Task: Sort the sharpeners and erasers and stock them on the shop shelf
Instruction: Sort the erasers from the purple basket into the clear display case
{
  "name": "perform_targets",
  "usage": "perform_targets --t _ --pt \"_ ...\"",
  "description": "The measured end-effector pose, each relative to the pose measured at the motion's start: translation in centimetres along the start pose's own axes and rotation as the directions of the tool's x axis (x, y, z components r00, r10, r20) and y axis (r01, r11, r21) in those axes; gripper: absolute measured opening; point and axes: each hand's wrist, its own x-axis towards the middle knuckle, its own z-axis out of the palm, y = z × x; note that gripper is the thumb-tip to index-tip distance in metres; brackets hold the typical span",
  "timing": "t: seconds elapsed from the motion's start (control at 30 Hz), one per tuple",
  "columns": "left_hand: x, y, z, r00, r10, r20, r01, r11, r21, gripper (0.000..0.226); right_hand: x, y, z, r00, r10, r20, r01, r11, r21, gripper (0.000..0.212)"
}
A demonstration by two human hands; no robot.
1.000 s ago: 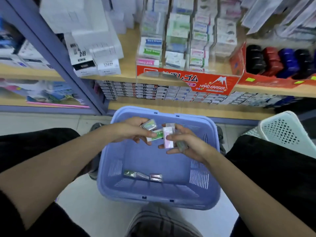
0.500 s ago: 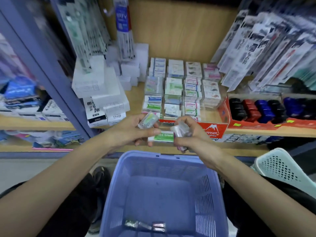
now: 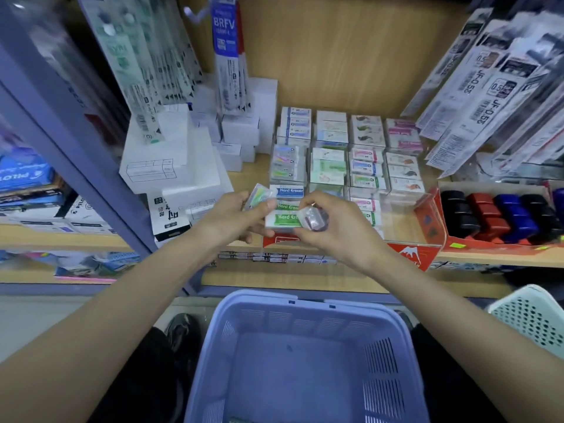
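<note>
Up from over the basket [image 3: 262, 299] my hands have come, and they now sit level with the wooden shelf [image 3: 488, 259] edge. My left hand [image 3: 235, 218] pinches a glossy, crinkled packet [image 3: 259, 196] under the thumb, fingers curled beneath a flat white eraser [image 3: 282, 219] with a green band. My right hand [image 3: 332, 236] grips a small clear-wrapped piece [image 3: 311, 218] (too blurred to say eraser or sharpener) against the eraser's right end. Behind, boxy rows [image 3: 328, 166] stand stacked in a clear display [image 3: 409, 254] with a red card front.
</note>
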Motion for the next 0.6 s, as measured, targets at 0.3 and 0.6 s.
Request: perform_targets --t 0.3,0.6 --pt "0.7 -0.9 0.4 0.993 -0.011 -0.118 0.018 0.998 0.065 0.012 1.7 -0.4 1.0 0.992 0.114 0.061 -0.101 0.977 -0.186 0.021" --pt "1.8 -1.9 0.7 0.973 0.112 -0.2 -0.055 0.961 0.272 0.016 1.4 -0.5 0.6 0.99 0.131 0.055 -0.119 0.975 -0.185 0.022"
